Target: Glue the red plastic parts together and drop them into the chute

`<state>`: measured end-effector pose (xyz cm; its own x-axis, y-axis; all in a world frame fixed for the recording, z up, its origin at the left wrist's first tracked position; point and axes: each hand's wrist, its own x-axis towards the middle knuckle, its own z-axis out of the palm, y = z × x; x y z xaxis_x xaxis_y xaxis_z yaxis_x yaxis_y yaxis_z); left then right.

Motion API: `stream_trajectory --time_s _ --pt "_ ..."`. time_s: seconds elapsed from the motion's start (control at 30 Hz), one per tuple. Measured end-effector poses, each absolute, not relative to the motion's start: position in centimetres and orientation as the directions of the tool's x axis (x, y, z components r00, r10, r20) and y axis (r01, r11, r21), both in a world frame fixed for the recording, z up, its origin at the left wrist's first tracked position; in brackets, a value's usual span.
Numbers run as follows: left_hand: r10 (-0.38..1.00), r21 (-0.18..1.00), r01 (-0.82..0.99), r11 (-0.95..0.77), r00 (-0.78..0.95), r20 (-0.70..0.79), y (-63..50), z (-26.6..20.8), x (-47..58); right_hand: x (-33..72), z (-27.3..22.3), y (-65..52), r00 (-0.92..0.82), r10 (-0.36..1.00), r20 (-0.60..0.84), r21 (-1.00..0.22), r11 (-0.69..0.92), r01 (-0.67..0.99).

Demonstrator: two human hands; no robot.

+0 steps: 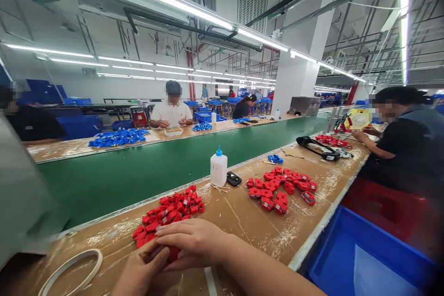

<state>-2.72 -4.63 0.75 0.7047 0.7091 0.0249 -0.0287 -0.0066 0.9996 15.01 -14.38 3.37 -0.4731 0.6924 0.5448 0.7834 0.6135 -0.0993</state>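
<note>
Close together at the bottom of the view, my left hand [140,266] and my right hand [196,240] are closed around a small red plastic part [173,253]. Most of that part is hidden by my fingers. Just beyond them lies a heap of similar red parts [175,206], some with grey pieces in them. A second group of red parts [270,187] is spread out farther right on the brown-covered bench [239,226]. Between the two groups stands a white squeeze bottle [218,171] with a blue nozzle. Thin swab-like sticks [222,188] lie at its foot.
A black fob-like object [233,178] is beside the bottle. A pale ring [99,261] lies at left. Behind the bench runs a green conveyor belt [156,166]. Co-workers sit across it and at right. A blue bin [329,240] is below the bench's right edge.
</note>
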Motion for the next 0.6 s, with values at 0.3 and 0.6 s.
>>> stream_trajectory --time_s 0.3,0.6 --pt "0.586 0.995 -0.087 -0.057 0.804 0.104 -5.3 1.1 -2.8 15.5 3.6 -14.1 -0.591 0.638 0.493 0.006 0.677 0.736" --pt "0.594 0.924 -0.002 -0.383 0.765 0.248 -6.3 2.9 -2.7 17.9 3.2 -17.0 -0.472 0.648 0.598 0.051 0.556 0.829"
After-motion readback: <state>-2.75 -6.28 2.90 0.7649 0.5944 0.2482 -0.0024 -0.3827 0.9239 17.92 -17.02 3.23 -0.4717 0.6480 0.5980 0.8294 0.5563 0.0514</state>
